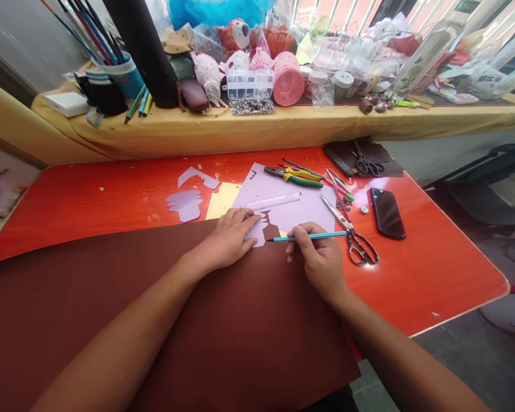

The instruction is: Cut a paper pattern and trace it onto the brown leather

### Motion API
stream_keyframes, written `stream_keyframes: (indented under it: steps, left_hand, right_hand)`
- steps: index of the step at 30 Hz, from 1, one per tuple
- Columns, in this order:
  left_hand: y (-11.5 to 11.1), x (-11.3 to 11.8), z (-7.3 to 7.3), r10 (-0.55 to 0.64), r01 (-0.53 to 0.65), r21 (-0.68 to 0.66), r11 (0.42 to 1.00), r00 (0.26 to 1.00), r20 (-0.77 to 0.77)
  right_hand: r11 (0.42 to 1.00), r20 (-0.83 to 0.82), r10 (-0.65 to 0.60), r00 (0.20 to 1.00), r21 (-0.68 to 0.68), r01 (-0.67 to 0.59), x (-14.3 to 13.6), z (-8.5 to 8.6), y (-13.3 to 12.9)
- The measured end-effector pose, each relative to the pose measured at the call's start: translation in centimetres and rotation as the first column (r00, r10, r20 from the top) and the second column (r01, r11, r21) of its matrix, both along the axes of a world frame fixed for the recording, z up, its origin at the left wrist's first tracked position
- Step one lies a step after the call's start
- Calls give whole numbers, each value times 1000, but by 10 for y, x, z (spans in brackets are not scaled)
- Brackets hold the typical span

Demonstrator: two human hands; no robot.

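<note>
My left hand lies with its fingers stretched over a small pale lilac paper cutout, pressing it on a large dark brown sheet. In my right hand is a light blue pencil, pinched between thumb and fingers. Its dark tip points left, beside the cutout's right edge. A jagged notch in the brown sheet's far edge lies just beyond the tip. Past my hands, a larger lilac sheet carries a clear ruler.
Metal scissors lie right of my right hand, near a black phone. Yellow-green pliers rest on the lilac sheet. Another lilac cutout lies left, on the red table. A cluttered yellow-draped ledge runs behind.
</note>
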State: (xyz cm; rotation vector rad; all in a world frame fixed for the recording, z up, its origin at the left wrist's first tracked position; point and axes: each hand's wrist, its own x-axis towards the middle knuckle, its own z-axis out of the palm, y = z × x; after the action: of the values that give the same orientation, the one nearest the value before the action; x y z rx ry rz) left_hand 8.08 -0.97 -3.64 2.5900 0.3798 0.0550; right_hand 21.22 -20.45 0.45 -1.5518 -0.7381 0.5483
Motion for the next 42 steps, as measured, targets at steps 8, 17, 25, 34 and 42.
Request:
stream_keyframes:
  steps: [8, 17, 25, 34, 42]
  left_hand:
    - [3, -1, -4, -5, 6, -29, 1000, 999, 36]
    - [3, -1, -3, 2, -1, -42, 999, 1000, 22]
    - [4, -1, -1, 2, -2, -57, 998, 1000, -2]
    - [3, -1, 0, 6, -7, -56, 998, 1000, -6]
    - [1, 0, 0, 10, -11, -53, 999, 1000, -2]
  right_hand:
    - [1000, 24, 6, 1000, -27, -5, -12, -24, 2]
    - [998, -39, -6, 999, -67, 4, -5, -32, 2]
    - [996, -20, -29, 999, -83, 27, -5, -31, 2]
    - [994, -27, -46, 999, -102, 43, -6, -32, 2]
    - [993, 4, -26, 1000, -112, 26, -6, -35, 3]
